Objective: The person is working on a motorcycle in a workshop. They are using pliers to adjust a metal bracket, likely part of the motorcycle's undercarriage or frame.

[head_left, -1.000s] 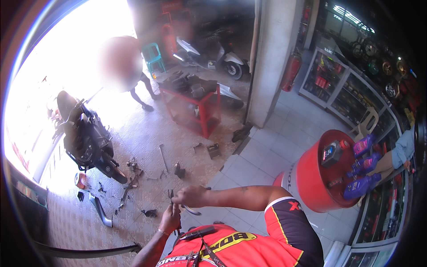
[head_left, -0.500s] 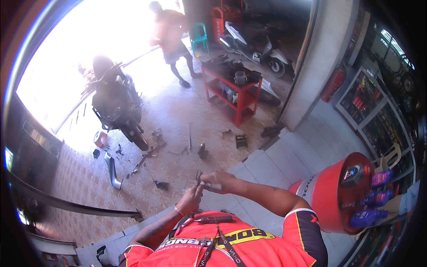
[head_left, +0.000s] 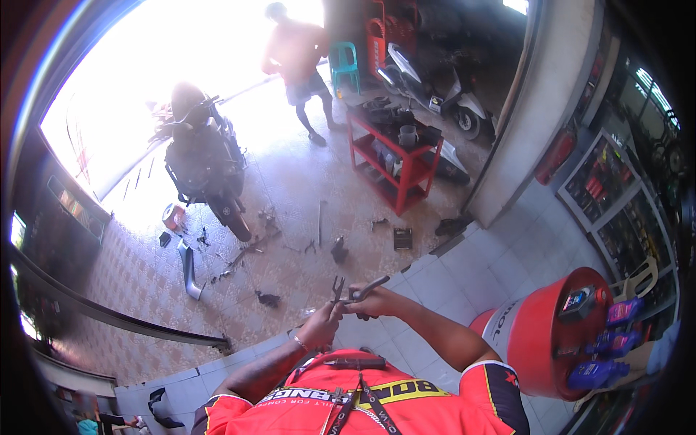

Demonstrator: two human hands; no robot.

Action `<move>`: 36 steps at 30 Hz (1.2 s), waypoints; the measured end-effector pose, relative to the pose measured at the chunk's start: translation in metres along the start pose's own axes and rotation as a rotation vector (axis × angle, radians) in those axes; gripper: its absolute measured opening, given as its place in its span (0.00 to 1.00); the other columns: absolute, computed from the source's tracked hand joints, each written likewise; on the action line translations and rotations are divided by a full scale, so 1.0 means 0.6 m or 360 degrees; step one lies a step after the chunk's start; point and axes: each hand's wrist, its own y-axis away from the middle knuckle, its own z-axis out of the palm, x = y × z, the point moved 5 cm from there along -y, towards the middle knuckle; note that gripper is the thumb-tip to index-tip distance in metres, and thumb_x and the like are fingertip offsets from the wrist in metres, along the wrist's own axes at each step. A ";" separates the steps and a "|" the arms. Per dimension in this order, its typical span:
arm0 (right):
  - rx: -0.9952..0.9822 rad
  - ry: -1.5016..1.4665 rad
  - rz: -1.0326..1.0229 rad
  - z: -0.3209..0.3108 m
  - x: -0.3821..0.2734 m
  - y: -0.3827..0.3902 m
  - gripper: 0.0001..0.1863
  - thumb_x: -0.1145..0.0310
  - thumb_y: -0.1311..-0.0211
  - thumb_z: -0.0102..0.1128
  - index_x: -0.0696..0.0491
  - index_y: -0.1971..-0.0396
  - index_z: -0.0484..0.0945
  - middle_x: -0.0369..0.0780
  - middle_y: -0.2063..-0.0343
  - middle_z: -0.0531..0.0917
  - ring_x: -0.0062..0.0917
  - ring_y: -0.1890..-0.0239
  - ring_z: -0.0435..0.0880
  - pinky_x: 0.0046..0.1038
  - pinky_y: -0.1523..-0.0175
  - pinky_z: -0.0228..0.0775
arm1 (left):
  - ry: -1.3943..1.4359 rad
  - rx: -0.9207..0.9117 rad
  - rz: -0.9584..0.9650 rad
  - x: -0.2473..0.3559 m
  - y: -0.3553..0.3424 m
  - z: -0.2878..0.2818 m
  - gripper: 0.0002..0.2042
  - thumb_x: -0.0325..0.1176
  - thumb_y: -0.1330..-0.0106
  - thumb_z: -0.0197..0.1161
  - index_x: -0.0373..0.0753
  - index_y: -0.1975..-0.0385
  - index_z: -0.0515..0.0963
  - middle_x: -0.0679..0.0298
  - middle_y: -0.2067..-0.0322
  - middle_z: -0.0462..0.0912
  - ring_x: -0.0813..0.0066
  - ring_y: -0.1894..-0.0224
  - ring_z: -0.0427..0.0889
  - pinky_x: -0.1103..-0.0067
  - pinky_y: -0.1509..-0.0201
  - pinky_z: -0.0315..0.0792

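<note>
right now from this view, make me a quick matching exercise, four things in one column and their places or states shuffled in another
1. left hand
2. right hand
3. green chair
4. purple bottles

a. on the red drum
b. holding a forked tool
c. beyond the red cart
d. holding a curved-handled tool

Pairs: 1-b, 2-d, 3-c, 4-a

We see dark letters on the pale band [head_left: 502,330] of the red drum [head_left: 540,341] | left of drum: black-on-yellow letters on our red shirt [head_left: 428,415], white on our lanyard [head_left: 379,407] | atop drum: labelled purple bottles [head_left: 596,375]
</note>
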 end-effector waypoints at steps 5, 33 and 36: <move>-0.0102 -0.0089 -0.0098 -0.019 -0.019 0.055 0.16 0.55 0.32 0.63 0.52 0.61 0.72 0.33 0.75 0.80 0.14 0.73 0.77 0.21 0.73 0.67 | 0.0052 -0.0056 -0.0051 0.025 0.004 0.009 0.22 0.52 0.21 0.42 0.37 0.61 0.73 0.71 0.83 0.69 0.82 0.86 0.67 0.77 0.83 0.65; 0.0156 -0.0235 0.0512 -0.033 -0.056 0.127 0.26 0.47 0.25 0.49 0.58 0.64 0.80 0.38 0.79 0.83 0.20 0.75 0.84 0.22 0.76 0.72 | -0.0059 -0.0240 0.0337 0.074 0.032 0.003 0.24 0.50 0.21 0.39 0.35 0.56 0.75 0.61 0.82 0.70 0.70 0.78 0.75 0.71 0.72 0.71; 0.0057 -0.0505 0.0729 0.000 -0.041 0.106 0.25 0.49 0.25 0.50 0.59 0.64 0.80 0.38 0.78 0.83 0.20 0.80 0.81 0.22 0.76 0.72 | 0.0144 -0.0311 0.0127 0.050 0.027 -0.014 0.24 0.50 0.21 0.37 0.36 0.54 0.75 0.61 0.81 0.71 0.68 0.79 0.73 0.71 0.70 0.71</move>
